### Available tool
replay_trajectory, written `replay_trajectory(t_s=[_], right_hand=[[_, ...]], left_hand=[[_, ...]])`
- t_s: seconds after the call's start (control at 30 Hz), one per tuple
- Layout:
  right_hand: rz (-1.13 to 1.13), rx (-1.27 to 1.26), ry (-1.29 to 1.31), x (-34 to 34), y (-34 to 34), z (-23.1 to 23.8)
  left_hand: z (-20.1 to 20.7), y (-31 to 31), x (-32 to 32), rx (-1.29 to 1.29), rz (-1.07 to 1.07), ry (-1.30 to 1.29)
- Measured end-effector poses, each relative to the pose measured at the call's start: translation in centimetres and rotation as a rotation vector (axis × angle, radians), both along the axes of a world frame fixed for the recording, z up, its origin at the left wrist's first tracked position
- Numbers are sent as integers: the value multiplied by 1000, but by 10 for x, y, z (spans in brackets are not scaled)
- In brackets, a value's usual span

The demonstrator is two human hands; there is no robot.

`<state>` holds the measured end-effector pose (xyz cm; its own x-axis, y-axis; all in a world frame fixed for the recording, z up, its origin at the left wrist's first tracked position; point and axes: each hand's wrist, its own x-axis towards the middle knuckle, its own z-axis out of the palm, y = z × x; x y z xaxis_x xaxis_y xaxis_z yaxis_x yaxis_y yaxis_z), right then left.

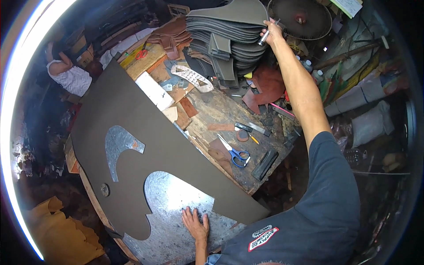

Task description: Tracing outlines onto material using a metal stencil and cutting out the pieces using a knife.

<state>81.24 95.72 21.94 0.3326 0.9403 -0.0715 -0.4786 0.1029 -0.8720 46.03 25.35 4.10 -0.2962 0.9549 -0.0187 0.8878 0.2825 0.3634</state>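
My left hand (195, 224) lies flat, fingers spread, on the bare grey metal tabletop (172, 192). That metal shows through curved cut-outs in a large dark grey-brown sheet (128, 97). My right arm is stretched far out to the upper right. There my right hand (272, 33) is closed around a short silver metal tool (263, 39), whose kind I cannot make out. It is at the right edge of a tall stack of curved dark cut pieces (227, 20). A small round metal disc (104, 190) rests on the sheet at the left.
On the wooden bench are blue-handled scissors (238, 157), a black block-shaped object (265, 164), reddish-brown scraps (267, 88) and a white curved template (192, 77). A round fan grille (300, 18) stands at far right. Yellow hides (62, 232) lie lower left. Another person (68, 73) is at far left.
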Motion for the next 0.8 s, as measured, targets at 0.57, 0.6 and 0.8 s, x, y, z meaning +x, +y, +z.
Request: replay_trajectory(t_s=[0.57, 0.6, 0.8], right_hand=[[942, -139, -1374, -142, -290, -156], [888, 28, -1579, -153, -301, -177], [599, 48, -1900, -169, -327, -209]], left_hand=[[-12, 179, -43, 261, 180, -121], [-16, 201, -45, 221, 175, -62], [-45, 232, -21, 99, 232, 131]])
